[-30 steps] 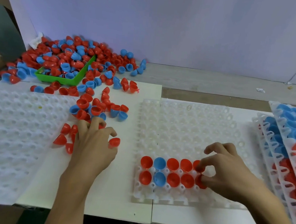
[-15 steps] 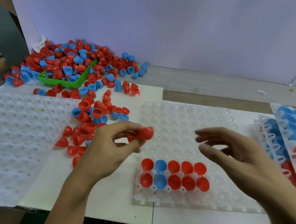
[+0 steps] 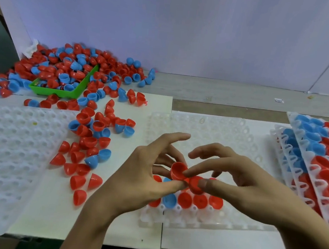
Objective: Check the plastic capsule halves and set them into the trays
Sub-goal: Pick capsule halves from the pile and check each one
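My left hand pinches a red capsule half between thumb and fingers, above the clear white tray in the middle. My right hand meets it from the right, its thumb and forefinger closed on a second red capsule half that touches the first. Under both hands the tray's near rows hold several red halves and a blue half. Loose red and blue halves lie scattered to the left of the tray.
A green bin buried in a big heap of red and blue halves sits at the back left. An unfilled white tray lies on the left. Stacked filled trays lean at the right edge. A pale wall stands behind.
My left hand picked halves from the loose pile and carried them right, over the tray. My right hand left the tray's row, rose and closed on one of the halves.
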